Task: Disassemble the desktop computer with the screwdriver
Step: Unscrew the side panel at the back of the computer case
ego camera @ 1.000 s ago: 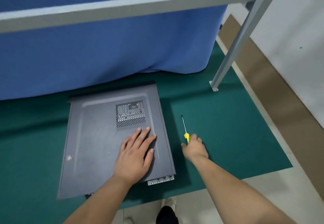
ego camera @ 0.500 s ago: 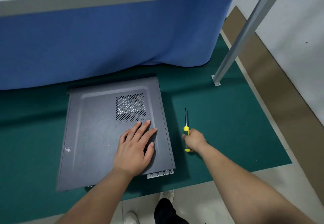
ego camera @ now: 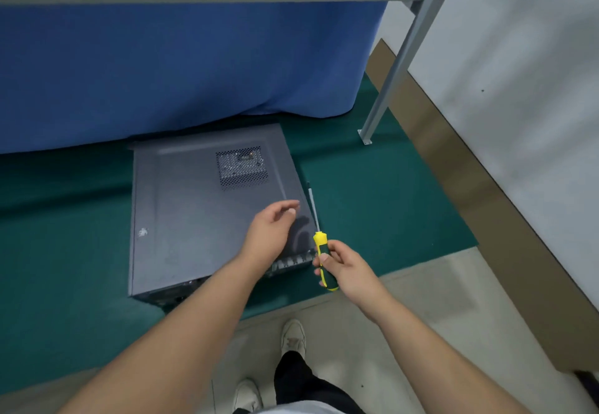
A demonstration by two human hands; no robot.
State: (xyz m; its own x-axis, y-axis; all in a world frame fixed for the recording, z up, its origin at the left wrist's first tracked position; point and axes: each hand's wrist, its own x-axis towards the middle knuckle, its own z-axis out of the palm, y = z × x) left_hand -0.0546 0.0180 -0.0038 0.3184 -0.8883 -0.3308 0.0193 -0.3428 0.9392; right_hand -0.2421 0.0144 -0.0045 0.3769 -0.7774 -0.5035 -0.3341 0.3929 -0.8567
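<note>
The computer [ego camera: 207, 212] lies flat on the green mat [ego camera: 382, 219], side panel up. The right hand [ego camera: 348, 267] pinches the screwdriver [ego camera: 322, 251] by its handle, shaft pointing away. The left hand [ego camera: 270, 235] hovers over the panel, fingers loosely spread. The steel case looks heavy, rigid and smooth, best held by its edges.

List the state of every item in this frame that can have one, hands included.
desktop computer: lying flat on its side on the green mat, side panel on, closed.
screwdriver: lifted off the mat, gripped by the handle, shaft pointing away from the person.
right hand: curled round the screwdriver handle.
left hand: above the case panel, fingers loosely curled, holding nothing.
green mat: spread flat on the floor.
blue curtain: hanging down behind the case.
</note>
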